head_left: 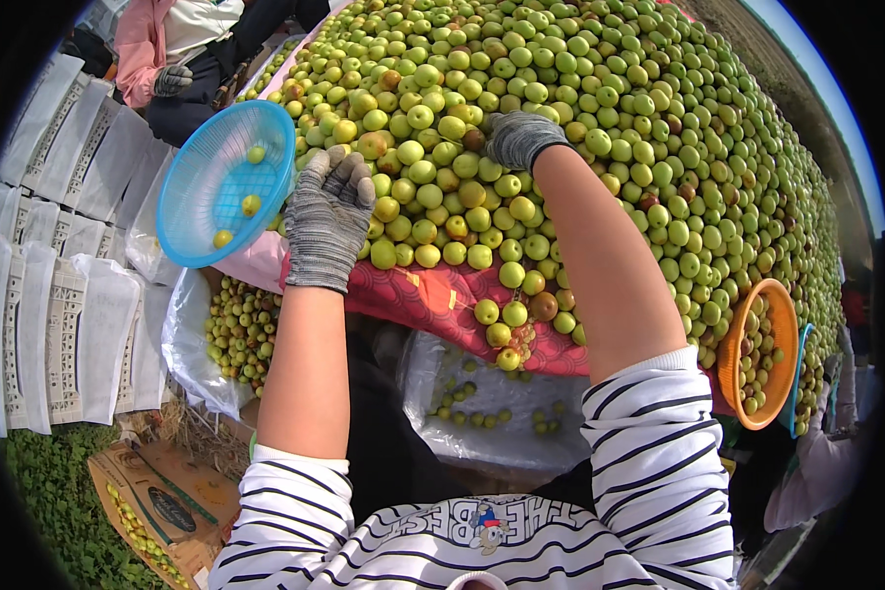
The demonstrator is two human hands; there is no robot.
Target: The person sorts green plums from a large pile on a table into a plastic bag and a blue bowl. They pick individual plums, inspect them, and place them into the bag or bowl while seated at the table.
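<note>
A great heap of green jujubes (600, 84), some with brown patches, spreads in front of me. My left hand (329, 211), in a grey knit glove, is raised at the heap's near left edge beside a blue plastic basket (182, 202). Its fingers are curled in; whatever they may hold is hidden. The basket stands tilted, with a few yellowish jujubes inside. My right hand (524, 140), gloved alike, rests on the heap farther in. Its fingers bend down among the fruit, mostly hidden, and a brown jujube (474, 140) lies beside their tips.
Red patterned cloth (393, 290) lies under the heap's near edge. Below are a plastic-lined crate (492, 438) with scattered jujubes and a fuller lined box (189, 329). White-lined crates (59, 324) stack left, above a cardboard box (167, 492). An orange basket (790, 359) stands right. Another person's gloved hand (173, 81) shows upper left.
</note>
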